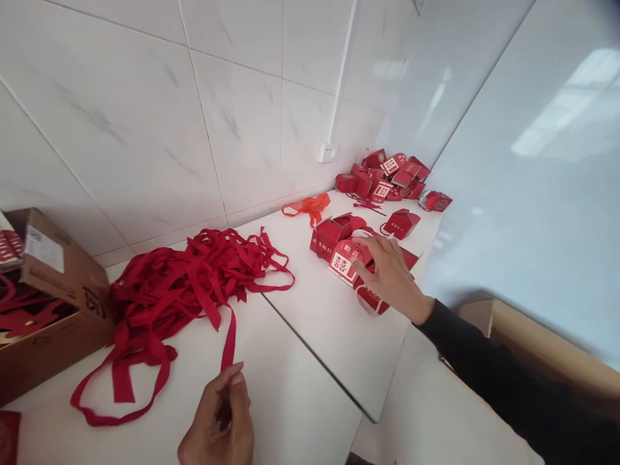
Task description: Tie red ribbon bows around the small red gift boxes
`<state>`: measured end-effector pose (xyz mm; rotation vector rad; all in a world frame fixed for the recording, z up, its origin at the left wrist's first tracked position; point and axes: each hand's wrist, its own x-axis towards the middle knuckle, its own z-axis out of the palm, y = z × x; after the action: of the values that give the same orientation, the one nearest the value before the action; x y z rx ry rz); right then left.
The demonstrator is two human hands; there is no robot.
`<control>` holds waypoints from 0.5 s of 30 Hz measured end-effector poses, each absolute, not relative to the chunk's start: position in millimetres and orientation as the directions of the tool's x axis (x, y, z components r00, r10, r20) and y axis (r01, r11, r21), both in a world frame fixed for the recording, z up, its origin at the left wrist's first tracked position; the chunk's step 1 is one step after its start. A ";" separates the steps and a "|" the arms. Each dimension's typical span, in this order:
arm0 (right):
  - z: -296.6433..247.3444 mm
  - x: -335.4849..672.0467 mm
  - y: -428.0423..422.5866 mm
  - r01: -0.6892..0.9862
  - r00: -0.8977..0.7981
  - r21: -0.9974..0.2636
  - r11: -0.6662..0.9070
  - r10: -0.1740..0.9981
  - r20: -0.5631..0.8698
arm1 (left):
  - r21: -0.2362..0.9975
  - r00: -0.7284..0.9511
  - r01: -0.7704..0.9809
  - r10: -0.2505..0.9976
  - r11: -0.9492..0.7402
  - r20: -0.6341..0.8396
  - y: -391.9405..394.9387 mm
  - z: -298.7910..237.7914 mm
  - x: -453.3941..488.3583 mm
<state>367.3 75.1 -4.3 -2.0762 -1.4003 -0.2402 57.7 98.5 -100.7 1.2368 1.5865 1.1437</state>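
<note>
My left hand (220, 420) is low in the head view, with thumb and forefinger pinching the end of a red ribbon (229, 342). The ribbon runs up from my fingertips into a tangled heap of red ribbons (194, 284) on the white table. Farther right, my right hand (390, 278) reaches over a cluster of small red gift boxes. Its fingers are curled on a red gift box (343, 266) with a white label, the thumb against its side. Another red box (372, 298) with a pale cord handle sits below the hand, and an open-topped one (329, 236) stands behind.
A cardboard box (72, 278) with red items inside stands at the left. An orange strip of material (310, 206) lies near the tiled wall. Several red boxes are piled (380, 177) in the far corner. An open carton (527, 336) is below at the right.
</note>
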 end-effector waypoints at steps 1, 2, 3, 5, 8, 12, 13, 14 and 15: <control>-3.6 376.9 78.7 0.896 0.426 -0.334 -0.291 0.773 0.470 | 0.958 -0.176 0.263 0.982 0.114 -0.068 100.0 -103.9 59.1; -4.2 384.0 81.8 0.900 0.430 -0.289 -0.327 0.775 0.463 | 0.954 -0.168 0.276 0.983 0.115 -0.070 100.0 -106.0 60.4; -5.9 389.1 84.5 0.900 0.435 -0.252 -0.357 0.778 0.453 | 0.950 -0.165 0.291 0.984 0.116 -0.070 98.5 -107.1 61.4; -10.8 394.5 89.5 0.898 0.439 -0.194 -0.394 0.789 0.429 | 0.946 -0.155 0.308 0.986 0.104 -0.058 93.1 -107.6 62.6; -15.7 394.2 95.0 0.907 0.419 -0.145 -0.395 0.808 0.414 | 0.948 -0.120 0.311 0.992 0.069 -0.033 88.6 -110.2 61.3; -12.9 373.4 93.0 0.941 0.337 -0.173 -0.290 0.839 0.427 | 0.958 -0.001 0.282 0.999 -0.046 0.048 94.7 -122.7 55.8; -11.5 363.7 90.0 0.952 0.298 -0.198 -0.233 0.856 0.423 | 0.957 0.022 0.278 0.996 -0.088 0.085 95.9 -125.3 54.8; -10.0 352.6 86.3 0.960 0.249 -0.229 -0.165 0.876 0.414 | 0.950 0.036 0.281 0.991 -0.135 0.130 96.3 -126.7 54.3; -8.6 340.7 81.9 0.961 0.192 -0.264 -0.087 0.896 0.401 | 0.938 0.050 0.287 0.981 -0.195 0.188 95.6 -126.7 54.2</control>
<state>340.7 81.9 -8.6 -2.0115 -1.7319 -0.1857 54.2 95.6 -126.7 1.5854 1.3085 1.1821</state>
